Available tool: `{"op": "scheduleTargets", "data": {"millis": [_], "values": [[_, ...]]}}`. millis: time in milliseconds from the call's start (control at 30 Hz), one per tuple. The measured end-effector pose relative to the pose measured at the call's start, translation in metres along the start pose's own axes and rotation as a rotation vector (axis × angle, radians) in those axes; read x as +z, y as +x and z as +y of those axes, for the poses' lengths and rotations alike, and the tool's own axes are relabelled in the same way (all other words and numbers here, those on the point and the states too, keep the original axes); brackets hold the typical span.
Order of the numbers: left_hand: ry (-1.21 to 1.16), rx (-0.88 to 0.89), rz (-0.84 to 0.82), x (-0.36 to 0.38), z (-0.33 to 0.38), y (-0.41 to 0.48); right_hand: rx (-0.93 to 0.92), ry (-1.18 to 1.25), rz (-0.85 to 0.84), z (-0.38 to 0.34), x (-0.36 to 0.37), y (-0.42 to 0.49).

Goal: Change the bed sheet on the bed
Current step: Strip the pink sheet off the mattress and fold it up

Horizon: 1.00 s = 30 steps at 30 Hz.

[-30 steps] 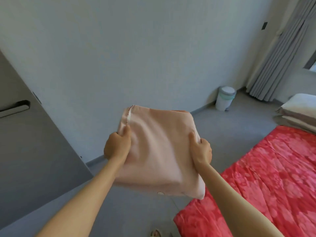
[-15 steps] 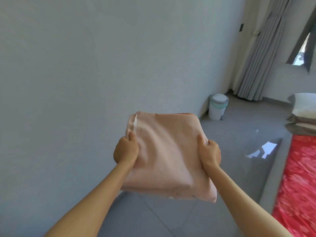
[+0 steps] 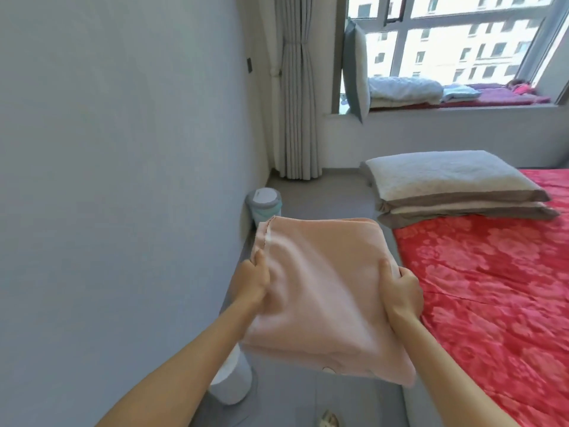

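A folded pink sheet (image 3: pixel 320 288) is held in the air in front of the person, between both hands. The left hand (image 3: pixel 251 283) grips its left edge: the thumb lies on top of the cloth and the other fingers go under it, where they are hidden. The right hand (image 3: pixel 401 292) grips the right edge in the same way, with the thumb on top and the fingers curled under. Both arms are stretched forward. The sheet is tilted, its far edge higher than the near one. A stitched hem runs along its far left corner, and the near right corner hangs down a little.

The sheet is above the grey floor (image 3: pixel 308 186), between the wall (image 3: pixel 123 149) on the left and the bed (image 3: pixel 412 405) on the right. In the view its near right corner overlaps the edge of the bed. A red cover (image 3: pixel 492 288) with a flower pattern lies flat on the bed. At the far end, two pillows (image 3: pixel 446 180) are stacked one on the other; they are white with a grey-brown border.

A small bin (image 3: pixel 264 204) stands by the wall just beyond the sheet, which hides its lower part. A white round object (image 3: pixel 231 383) stands on the floor under the left forearm; I cannot tell what it is. A grey curtain (image 3: pixel 297 87) hangs gathered in the corner. Beside it is a large window (image 3: pixel 462 35). On its sill (image 3: pixel 462 110) a cushion (image 3: pixel 355 66) stands upright at the left end, and folded blankets (image 3: pixel 403 92) lie next to it.
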<state>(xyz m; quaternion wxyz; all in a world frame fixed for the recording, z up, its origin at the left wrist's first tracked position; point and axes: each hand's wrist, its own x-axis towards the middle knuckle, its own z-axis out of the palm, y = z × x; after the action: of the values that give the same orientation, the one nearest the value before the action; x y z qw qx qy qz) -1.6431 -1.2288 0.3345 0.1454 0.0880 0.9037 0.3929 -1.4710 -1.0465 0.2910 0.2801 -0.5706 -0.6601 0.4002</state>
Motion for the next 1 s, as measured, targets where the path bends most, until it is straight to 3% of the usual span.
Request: {"op": "scheduleTargets", "data": {"millis": [433,567,1000], "values": [[-0.182,-0.004,-0.072,0.118,0.196,0.310,-0.039,-0.026,0.053,-0.146,0.101,0.322],[-0.160,0.076,-0.095,0.166,0.265,0.429,-0.063,-0.031,0.085,-0.191,0.148,0.434],[-0.186,0.247,-0.404,0.335,0.527,0.730,0.117,0.015,0.320,-0.292,0.222,0.786]]}}
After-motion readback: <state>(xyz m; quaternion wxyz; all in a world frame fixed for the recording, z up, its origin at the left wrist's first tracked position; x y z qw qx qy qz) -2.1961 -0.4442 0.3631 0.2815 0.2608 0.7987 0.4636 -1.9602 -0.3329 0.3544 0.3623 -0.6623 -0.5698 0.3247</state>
